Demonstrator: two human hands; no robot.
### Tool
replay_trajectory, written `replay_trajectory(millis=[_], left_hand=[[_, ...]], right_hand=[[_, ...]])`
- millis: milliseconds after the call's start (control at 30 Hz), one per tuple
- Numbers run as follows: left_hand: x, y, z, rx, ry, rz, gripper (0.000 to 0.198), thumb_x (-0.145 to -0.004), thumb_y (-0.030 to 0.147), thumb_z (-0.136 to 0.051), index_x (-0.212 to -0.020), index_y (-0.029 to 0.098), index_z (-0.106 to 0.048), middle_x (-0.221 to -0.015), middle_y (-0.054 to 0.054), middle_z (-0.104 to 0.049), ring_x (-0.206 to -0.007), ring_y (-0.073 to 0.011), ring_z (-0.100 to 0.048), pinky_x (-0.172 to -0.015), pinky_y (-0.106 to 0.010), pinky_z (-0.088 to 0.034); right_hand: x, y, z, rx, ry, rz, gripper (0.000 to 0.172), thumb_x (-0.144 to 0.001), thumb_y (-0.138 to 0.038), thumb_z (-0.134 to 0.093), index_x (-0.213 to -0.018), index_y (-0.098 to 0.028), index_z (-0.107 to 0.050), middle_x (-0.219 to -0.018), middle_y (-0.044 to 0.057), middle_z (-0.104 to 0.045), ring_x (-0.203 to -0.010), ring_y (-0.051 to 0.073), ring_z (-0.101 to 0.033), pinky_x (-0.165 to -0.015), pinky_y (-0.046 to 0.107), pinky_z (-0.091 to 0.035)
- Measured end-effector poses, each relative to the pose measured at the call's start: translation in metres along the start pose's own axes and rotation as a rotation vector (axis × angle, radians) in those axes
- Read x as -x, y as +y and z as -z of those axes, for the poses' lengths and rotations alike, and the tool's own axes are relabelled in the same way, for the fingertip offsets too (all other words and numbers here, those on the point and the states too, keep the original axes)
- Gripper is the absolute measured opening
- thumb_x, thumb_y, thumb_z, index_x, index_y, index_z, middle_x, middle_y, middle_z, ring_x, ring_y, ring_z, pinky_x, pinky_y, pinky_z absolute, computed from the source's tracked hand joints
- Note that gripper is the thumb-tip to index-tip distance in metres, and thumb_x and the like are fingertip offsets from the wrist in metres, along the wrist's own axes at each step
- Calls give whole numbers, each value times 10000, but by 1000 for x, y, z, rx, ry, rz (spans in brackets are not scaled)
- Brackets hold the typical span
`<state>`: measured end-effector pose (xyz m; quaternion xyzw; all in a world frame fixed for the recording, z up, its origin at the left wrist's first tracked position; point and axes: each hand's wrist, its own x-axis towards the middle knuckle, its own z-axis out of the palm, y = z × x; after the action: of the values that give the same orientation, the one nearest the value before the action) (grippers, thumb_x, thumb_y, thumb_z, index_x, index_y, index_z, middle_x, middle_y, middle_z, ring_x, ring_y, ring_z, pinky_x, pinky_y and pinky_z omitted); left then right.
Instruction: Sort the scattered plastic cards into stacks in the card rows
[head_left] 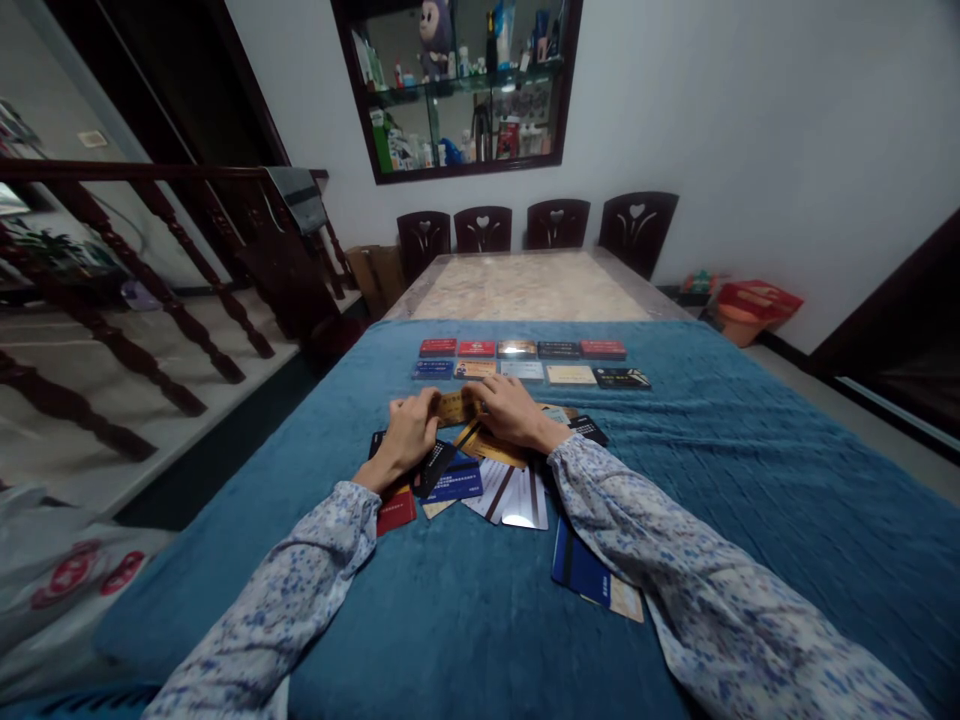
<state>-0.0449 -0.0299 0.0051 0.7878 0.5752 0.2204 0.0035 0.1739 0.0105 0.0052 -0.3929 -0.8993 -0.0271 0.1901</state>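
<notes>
My left hand (411,428) and my right hand (511,412) both pinch a gold card (458,406) held flat just above a blue blanket (712,470). Beneath and around my wrists lies a loose heap of cards (487,485), some face down with dark stripes. A blue card (581,572) sits apart under my right forearm. Beyond my hands, two tidy rows of cards (529,361) lie side by side on the blanket. Both arms wear a speckled long sleeve.
The blanket covers the near part of a long marble table (525,285). Several dark wooden chairs (555,222) stand at its far end under a glass wall cabinet (461,85). A wooden railing (150,260) runs on the left. A red bag (757,300) lies on the floor at the right.
</notes>
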Motion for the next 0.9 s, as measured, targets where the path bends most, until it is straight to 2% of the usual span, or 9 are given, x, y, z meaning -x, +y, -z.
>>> replay_trajectory(millis=[133,433,667,900], left_hand=[[-3,0,1,29,5,12,395,-860,128,-513,-1248,169,-570,-1073,-102,-725,-1007,-273,-679,-1004,-473,-427],[-8,3,4,25,-10,-20,575,-809,187,-642,-1374,175,-538,-1332,-149,-671,-1182,-313,-626,-1069,-493,-416],[-21,3,12,3,-61,-47,562,-818,182,-658,-1367,174,-538,-1315,-153,-669,-1202,-328,-607,-1043,-492,-425],[-38,14,24,-70,-109,-62,517,-811,193,-703,-1314,182,-582,-1266,-149,-637,-1226,-358,-556,-1017,-510,-410]], right_hand=[[-1,1,3,7,-5,-3,564,-882,-211,-639,-1435,-172,-534,-1335,177,-637,-1211,316,-532,-944,404,-380],[-2,4,12,45,-33,-36,575,-896,-256,-622,-1448,-134,-514,-1322,199,-649,-1196,332,-539,-910,414,-401],[-5,10,28,81,-82,-11,488,-940,-329,-624,-1394,-164,-554,-1311,183,-640,-1177,314,-515,-876,396,-396],[-10,22,47,148,-127,14,514,-904,-336,-706,-1378,-182,-580,-1328,176,-599,-1213,319,-481,-891,396,-387]])
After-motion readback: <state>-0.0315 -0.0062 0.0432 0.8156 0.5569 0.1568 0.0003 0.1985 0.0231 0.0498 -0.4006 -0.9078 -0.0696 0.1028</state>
